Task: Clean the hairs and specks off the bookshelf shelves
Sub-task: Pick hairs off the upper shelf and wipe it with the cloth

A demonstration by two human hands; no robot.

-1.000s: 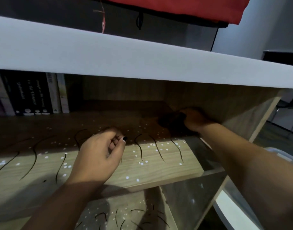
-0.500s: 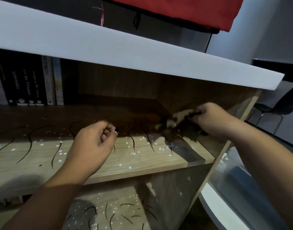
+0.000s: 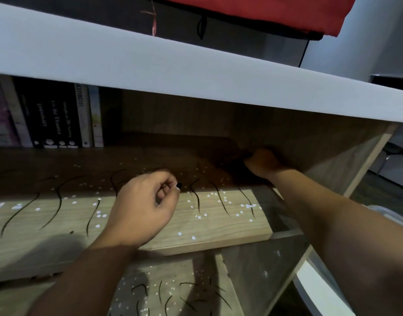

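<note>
The wooden shelf (image 3: 218,233) carries several long dark hairs (image 3: 221,198) and many white specks (image 3: 100,215). My left hand (image 3: 145,206) hovers over the shelf's front middle with its fingers loosely curled, and nothing shows in it. My right hand (image 3: 262,165) reaches into the shadowed back right corner and grips a dark cleaning tool (image 3: 232,167), which lies low on the shelf and is hard to make out. A lower shelf (image 3: 150,277) also bears hairs and specks.
Upright books (image 3: 54,115) fill the back left of the shelf. A thick white top board (image 3: 196,65) overhangs it, with red fabric (image 3: 264,10) above. The wooden side panel (image 3: 332,160) closes the right end. A clear plastic bin (image 3: 387,213) sits outside on the right.
My right hand, which had drawn the tool out towards the shelf's front right edge, has gone back into the back right corner. My left hand has hardly moved.
</note>
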